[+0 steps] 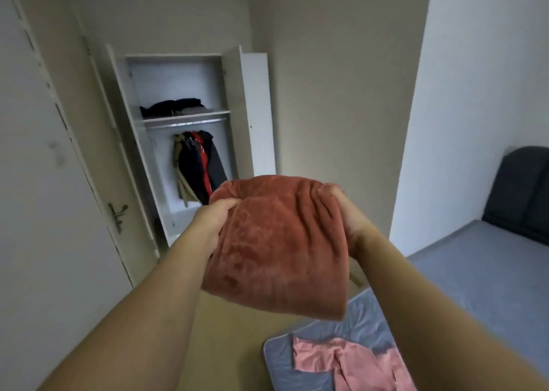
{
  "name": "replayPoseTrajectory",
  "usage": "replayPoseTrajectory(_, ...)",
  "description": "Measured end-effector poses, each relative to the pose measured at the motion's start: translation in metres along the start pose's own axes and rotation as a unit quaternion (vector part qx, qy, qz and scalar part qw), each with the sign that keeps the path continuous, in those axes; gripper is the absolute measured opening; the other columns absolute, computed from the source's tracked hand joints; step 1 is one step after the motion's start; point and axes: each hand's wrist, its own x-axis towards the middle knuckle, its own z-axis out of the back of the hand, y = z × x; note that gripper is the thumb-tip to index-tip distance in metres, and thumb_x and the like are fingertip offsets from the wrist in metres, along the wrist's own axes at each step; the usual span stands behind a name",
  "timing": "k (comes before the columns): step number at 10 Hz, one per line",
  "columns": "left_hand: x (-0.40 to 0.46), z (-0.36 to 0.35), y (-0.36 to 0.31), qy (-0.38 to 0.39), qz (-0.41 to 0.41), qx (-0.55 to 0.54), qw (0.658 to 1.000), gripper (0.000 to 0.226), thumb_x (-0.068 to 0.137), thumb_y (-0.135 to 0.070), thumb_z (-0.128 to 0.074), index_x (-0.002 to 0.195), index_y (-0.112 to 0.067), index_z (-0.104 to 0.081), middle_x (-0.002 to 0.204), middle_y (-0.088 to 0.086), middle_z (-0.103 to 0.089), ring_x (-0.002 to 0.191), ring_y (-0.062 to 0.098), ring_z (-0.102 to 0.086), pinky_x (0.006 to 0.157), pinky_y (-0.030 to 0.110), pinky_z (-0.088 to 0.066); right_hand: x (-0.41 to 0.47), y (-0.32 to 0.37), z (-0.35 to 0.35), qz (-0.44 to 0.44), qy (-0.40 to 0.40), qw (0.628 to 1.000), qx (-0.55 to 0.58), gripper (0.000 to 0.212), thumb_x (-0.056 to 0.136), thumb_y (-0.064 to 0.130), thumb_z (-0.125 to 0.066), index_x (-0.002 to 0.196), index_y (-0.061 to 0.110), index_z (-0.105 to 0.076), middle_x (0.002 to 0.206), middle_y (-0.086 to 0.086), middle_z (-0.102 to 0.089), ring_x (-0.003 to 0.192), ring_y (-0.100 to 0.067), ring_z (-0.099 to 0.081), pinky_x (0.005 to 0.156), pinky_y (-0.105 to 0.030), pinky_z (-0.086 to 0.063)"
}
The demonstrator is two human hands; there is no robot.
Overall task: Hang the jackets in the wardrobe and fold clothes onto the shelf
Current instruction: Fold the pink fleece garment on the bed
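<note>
**Folded rust-red garment carried toward open wardrobe**

Held up at frame centre: a folded rust-red garment [276,242], pinched at its top corners by the left hand [212,222] at 9 o'clock and the right hand [341,212] at 3 o'clock, fingers curled into the cloth. Long axis roughly vertical, folded edge up, free end hanging toward 6 o'clock. Likely risks: folds slipping open with the lower half unsupported, or toppling the dark folded stack [175,108] on the wardrobe shelf [187,115] at 11 o'clock. Below the shelf, hung jackets [197,164]. At 5 o'clock, a pink garment [350,364] waiting on the mattress [475,271].
</note>
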Motion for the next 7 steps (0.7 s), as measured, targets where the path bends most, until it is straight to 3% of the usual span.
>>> replayPoseTrajectory(1, 0.072, 0.033, -0.029, 0.009, -0.012, -0.013, 1.0, 0.032, 0.079, -0.022, -0.073, 0.108, -0.009, -0.073, 0.095, 0.015, -0.075, 0.08, 0.031, -0.074, 0.063, 0.04, -0.059, 0.096, -0.002, -0.016, 0.002, -0.024, 1.0, 0.015, 0.016, 0.087, 0.019, -0.043, 0.078, 0.024, -0.03, 0.078, 0.003, -0.024, 0.065, -0.013, -0.027, 0.059, -0.027, -0.035)
replayPoseTrajectory(2, 0.147, 0.063, -0.063, -0.009, -0.022, -0.023, 0.999, 0.039, 0.078, -0.022, -0.074, 0.115, -0.009, -0.07, 0.102, 0.017, -0.074, 0.089, 0.034, -0.072, 0.072, 0.043, -0.058, 0.191, -0.002, -0.029, 0.021, -0.027, 0.999, -0.033, 0.031, 0.095, 0.018, -0.042, 0.071, 0.024, -0.023, 0.063, 0.011, -0.029, 0.05, -0.006, -0.034, 0.046, -0.018, -0.034)
replayPoseTrajectory(3, 0.223, 0.094, -0.1, -0.037, -0.039, -0.028, 0.998, 0.041, 0.078, -0.021, -0.073, 0.117, -0.008, -0.069, 0.102, 0.017, -0.073, 0.088, 0.033, -0.071, 0.074, 0.043, -0.058, 0.283, 0.005, -0.057, 0.046, -0.041, 0.986, -0.157, 0.032, 0.102, 0.016, -0.04, 0.072, 0.024, -0.043, 0.062, 0.014, -0.049, 0.051, 0.001, -0.048, 0.048, -0.015, -0.043)
replayPoseTrajectory(4, 0.304, 0.13, -0.135, -0.061, -0.06, -0.042, 0.995, 0.042, 0.079, -0.02, -0.072, 0.119, -0.007, -0.068, 0.103, 0.016, -0.073, 0.09, 0.032, -0.072, 0.071, 0.039, -0.058, 0.369, 0.014, -0.091, 0.081, -0.016, 0.973, -0.215, 0.037, 0.099, 0.001, -0.033, 0.069, 0.022, -0.031, 0.066, 0.007, -0.033, 0.044, 0.002, -0.034, 0.047, -0.014, -0.034)
replayPoseTrajectory(5, 0.383, 0.17, -0.159, -0.087, -0.066, -0.042, 0.993, 0.045, 0.079, -0.02, -0.071, 0.122, -0.007, -0.066, 0.107, 0.017, -0.072, 0.094, 0.032, -0.07, 0.071, 0.038, -0.056, 0.49, -0.008, -0.109, 0.052, 0.009, 0.979, -0.198, 0.027, 0.105, 0.027, -0.032, 0.081, 0.027, -0.046, 0.084, 0.009, -0.049, 0.076, -0.001, -0.054, 0.076, -0.017, -0.048)
replayPoseTrajectory(6, 0.472, 0.212, -0.181, -0.094, -0.081, -0.042, 0.991, 0.042, 0.081, -0.019, -0.069, 0.121, -0.006, -0.067, 0.108, 0.017, -0.072, 0.091, 0.031, -0.07, 0.069, 0.037, -0.056, 0.584, -0.026, -0.127, 0.071, 0.019, 0.978, -0.195, 0.023, 0.105, 0.032, -0.033, 0.085, 0.03, -0.045, 0.091, 0.009, -0.048, 0.095, -0.011, -0.047, 0.095, -0.032, -0.042)
replayPoseTrajectory(7, 0.561, 0.251, -0.202, -0.085, -0.089, -0.042, 0.992, 0.041, 0.08, -0.02, -0.07, 0.119, -0.007, -0.068, 0.105, 0.016, -0.073, 0.086, 0.029, -0.07, 0.067, 0.036, -0.056, 0.69, -0.044, -0.149, 0.066, -0.015, 0.967, -0.246, 0.029, 0.101, 0.008, -0.033, 0.075, 0.02, -0.033, 0.075, 0.002, -0.032, 0.071, -0.011, -0.03, 0.065, -0.025, -0.033)
